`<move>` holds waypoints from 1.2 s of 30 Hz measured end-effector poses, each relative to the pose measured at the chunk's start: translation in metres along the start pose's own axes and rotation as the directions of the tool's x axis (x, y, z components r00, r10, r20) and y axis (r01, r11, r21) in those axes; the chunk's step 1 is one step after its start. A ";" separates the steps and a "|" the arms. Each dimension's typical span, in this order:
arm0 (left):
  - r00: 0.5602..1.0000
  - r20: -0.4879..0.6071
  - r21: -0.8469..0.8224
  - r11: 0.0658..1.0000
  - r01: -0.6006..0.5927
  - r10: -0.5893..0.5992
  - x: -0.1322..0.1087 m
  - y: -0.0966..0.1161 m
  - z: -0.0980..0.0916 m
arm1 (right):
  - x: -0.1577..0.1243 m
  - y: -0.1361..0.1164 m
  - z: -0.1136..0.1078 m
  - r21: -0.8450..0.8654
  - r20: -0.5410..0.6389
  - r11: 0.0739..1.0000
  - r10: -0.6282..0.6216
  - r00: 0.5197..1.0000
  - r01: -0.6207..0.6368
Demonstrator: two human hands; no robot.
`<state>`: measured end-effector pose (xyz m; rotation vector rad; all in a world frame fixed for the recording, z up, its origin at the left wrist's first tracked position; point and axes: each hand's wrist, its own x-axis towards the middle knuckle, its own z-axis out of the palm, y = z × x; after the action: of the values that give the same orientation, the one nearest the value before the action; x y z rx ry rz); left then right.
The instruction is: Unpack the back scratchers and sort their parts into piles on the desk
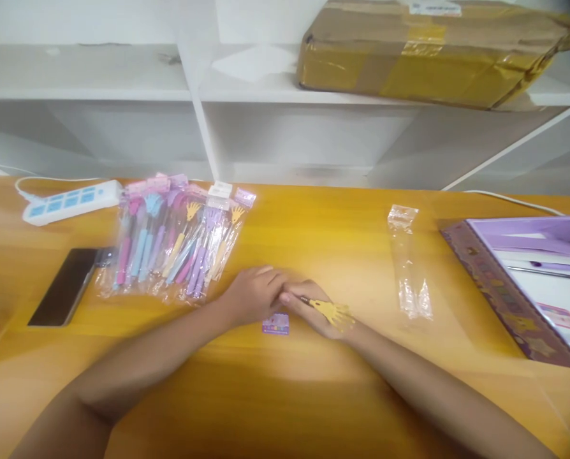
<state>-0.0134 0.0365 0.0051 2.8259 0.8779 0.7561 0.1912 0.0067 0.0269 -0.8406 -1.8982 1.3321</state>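
Note:
A back scratcher with a yellow hand-shaped head [331,312] is between my two hands at the middle of the table. Its head lies over my right wrist, and only a short piece of its dark shaft shows; the rest is hidden by fingers. My left hand [256,294] is closed, with its fingertips meeting those of my right hand. My right hand [314,313] is also closed around the scratcher, thumb along the shaft. Just below the hands, a small purple printed card [276,324] lies on the table.
Several bagged back scratchers [170,239] lie in a pile at left, near a phone [64,287] and a white power strip [72,202]. Toward the right are a clear plastic bag [409,264] and an open purple box [498,290]. A taped carton [428,57] sits on the shelf behind.

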 end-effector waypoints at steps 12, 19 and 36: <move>0.967 -0.005 0.007 0.967 -0.253 0.253 -0.006 -0.006 -0.003 | -0.015 0.015 0.020 -0.464 0.128 0.748 -0.474 0.871 0.475; 0.922 -0.108 0.253 0.907 -0.337 0.373 0.006 -0.010 -0.015 | -0.021 0.001 0.020 -0.490 0.178 0.738 -0.436 0.882 0.464; 0.897 -0.149 0.327 0.877 -0.352 0.416 0.011 -0.024 -0.024 | -0.021 -0.006 0.021 -0.603 0.216 0.634 -0.455 0.864 0.484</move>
<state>-0.0293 0.0609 0.0256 3.2884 0.4723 1.0794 0.1852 -0.0225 0.0237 -0.5380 -2.4346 0.3570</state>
